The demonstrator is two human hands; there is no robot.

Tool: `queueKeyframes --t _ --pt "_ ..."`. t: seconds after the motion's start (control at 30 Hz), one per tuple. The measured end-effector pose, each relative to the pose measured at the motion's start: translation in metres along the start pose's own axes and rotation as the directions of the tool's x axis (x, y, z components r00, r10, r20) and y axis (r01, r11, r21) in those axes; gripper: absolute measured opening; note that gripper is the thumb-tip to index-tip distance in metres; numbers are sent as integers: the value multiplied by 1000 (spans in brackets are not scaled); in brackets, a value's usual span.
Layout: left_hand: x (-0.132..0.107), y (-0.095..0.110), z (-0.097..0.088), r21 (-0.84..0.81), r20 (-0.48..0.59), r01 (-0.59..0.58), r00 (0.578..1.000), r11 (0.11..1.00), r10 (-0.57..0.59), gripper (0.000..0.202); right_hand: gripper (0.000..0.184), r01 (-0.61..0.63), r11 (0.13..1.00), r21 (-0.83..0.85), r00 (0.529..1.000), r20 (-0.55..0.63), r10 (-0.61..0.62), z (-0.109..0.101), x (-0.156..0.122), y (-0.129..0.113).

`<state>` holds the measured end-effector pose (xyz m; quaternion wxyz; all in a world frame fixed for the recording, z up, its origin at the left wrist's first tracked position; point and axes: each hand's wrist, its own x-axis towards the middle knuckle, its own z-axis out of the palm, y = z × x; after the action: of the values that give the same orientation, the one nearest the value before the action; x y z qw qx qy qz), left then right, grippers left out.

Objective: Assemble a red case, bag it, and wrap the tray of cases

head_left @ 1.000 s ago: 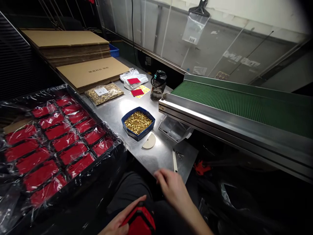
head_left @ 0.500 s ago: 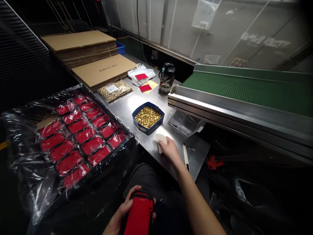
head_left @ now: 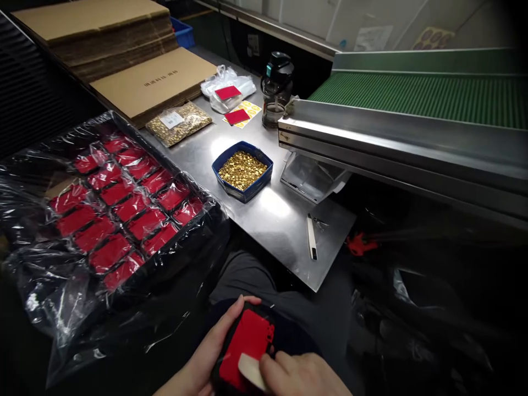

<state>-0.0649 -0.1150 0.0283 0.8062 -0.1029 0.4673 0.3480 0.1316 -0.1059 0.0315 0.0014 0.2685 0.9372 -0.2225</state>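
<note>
My left hand [head_left: 208,346] is wrapped round a black-edged case with a red face [head_left: 249,336], low in the view above my lap. In my right hand [head_left: 299,374] is a flat cream-coloured scraper [head_left: 249,369] with a rounded edge. Its edge lies against the lower part of the red face, or just over it; exact contact is hard to tell. The fingers under the case are mostly hidden.
On my left, a plastic-lined crate [head_left: 193,184] holds several similar red pieces. A blue tray [head_left: 244,194] of small gold-coloured parts stands on the metal table [head_left: 264,234], with a white-handled knife [head_left: 311,236], a dark bottle [head_left: 277,91] and a green conveyor [head_left: 412,91] beyond.
My right hand has come down from the table edge with the scraper to the red case. My left hand has tilted the case, and the view has dipped.
</note>
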Motion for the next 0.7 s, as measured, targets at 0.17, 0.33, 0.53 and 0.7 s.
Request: queueKeyframes --t 0.17,0.33,0.53,0.7 --pt "3 -9 -4 -56 -40 36 998 998 -38 58 26 -60 997 -52 997 -44 58 -2 -2 0" --pt "-1 -12 0 -14 -60 -6 998 1000 5 57 25 11 999 -37 1000 9 -10 -7 -10 1" --pt "-3 -14 -1 -12 -90 -19 996 1000 18 55 43 -1 1000 20 992 129 -2 -14 -11 0" --pt "-2 -15 -6 -12 -105 -41 994 999 39 54 27 -156 978 140 979 157 134 -14 -7 -2"
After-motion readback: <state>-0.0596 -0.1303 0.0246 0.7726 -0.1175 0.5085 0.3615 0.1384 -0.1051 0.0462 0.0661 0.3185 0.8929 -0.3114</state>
